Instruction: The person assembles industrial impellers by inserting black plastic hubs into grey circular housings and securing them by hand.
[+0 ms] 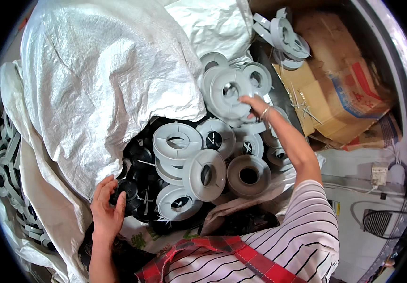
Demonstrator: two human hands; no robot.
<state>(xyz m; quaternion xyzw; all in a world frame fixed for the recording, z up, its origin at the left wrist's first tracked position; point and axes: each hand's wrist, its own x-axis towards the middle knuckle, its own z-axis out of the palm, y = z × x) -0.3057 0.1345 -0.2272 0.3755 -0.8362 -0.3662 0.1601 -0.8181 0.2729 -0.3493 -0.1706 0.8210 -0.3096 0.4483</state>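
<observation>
My right hand (256, 106) pinches the near right edge of a light grey plastic ring (218, 94), a flat flange with a round hole in its middle. Other grey rings lie under and around it. On the left, my left hand (106, 203) is open, its thumb and fingers apart, beside a round black plastic part (129, 187) and the lower edge of a white woven sack (118, 70). Between my hands lies a heap of grey flanges (208, 170) over black plastic parts (142, 158). The fingertips beneath the held ring are partly hidden.
A brown cardboard box (326, 89) stands at the far right, with more grey rings (286, 37) at its upper left corner. At the left edge, a second sackful of grey parts (5, 179) shows. A socket (379, 173) with cables is on the right.
</observation>
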